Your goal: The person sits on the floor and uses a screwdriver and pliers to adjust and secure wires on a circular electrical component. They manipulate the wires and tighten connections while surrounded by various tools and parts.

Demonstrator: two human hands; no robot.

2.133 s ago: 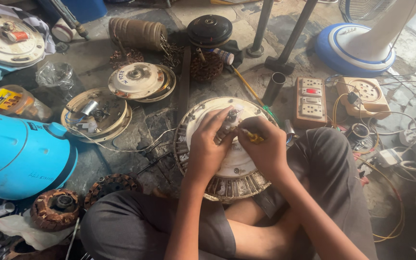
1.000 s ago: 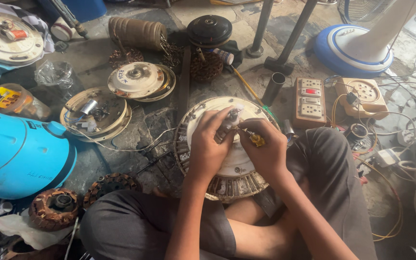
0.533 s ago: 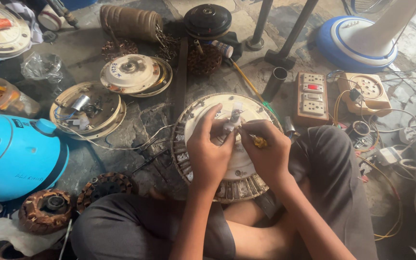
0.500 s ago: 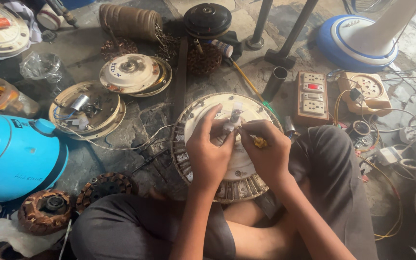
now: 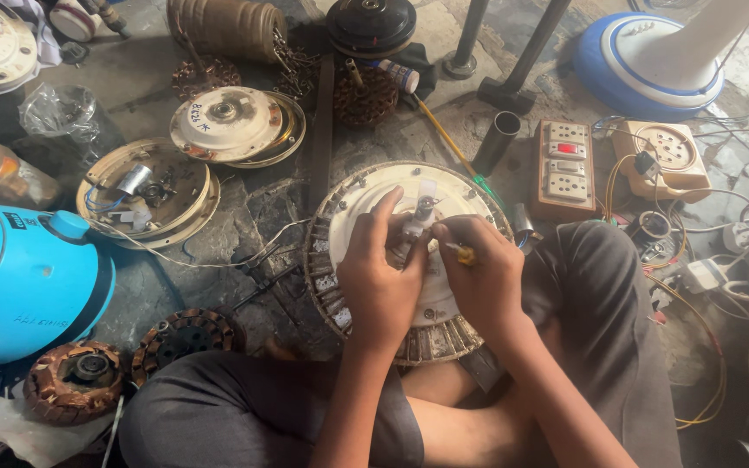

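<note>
A round white ceiling-fan motor housing (image 5: 366,195) with a slotted metal rim lies on the floor between my knees. My left hand (image 5: 381,279) rests on its middle, thumb and fingers pinching a small white connector (image 5: 416,227) beside the central shaft (image 5: 427,205). My right hand (image 5: 481,276) is closed around a tool with a yellow tip (image 5: 465,254), held right next to that connector. Both hands touch each other over the housing's centre. My crossed legs in grey trousers frame the bottom of the view.
Two opened fan housings (image 5: 151,188) (image 5: 232,125) lie to the left, copper-wound stators (image 5: 75,380) (image 5: 182,334) at lower left beside a blue container (image 5: 19,282). A switch-and-socket board (image 5: 567,162), a round socket box (image 5: 662,153), loose wires and a pedestal fan base (image 5: 643,61) crowd the right.
The view has shifted slightly downward, so surrounding objects sit higher in frame. My hands stay on the housing's centre; my left fingers have closed in on the white connector.
</note>
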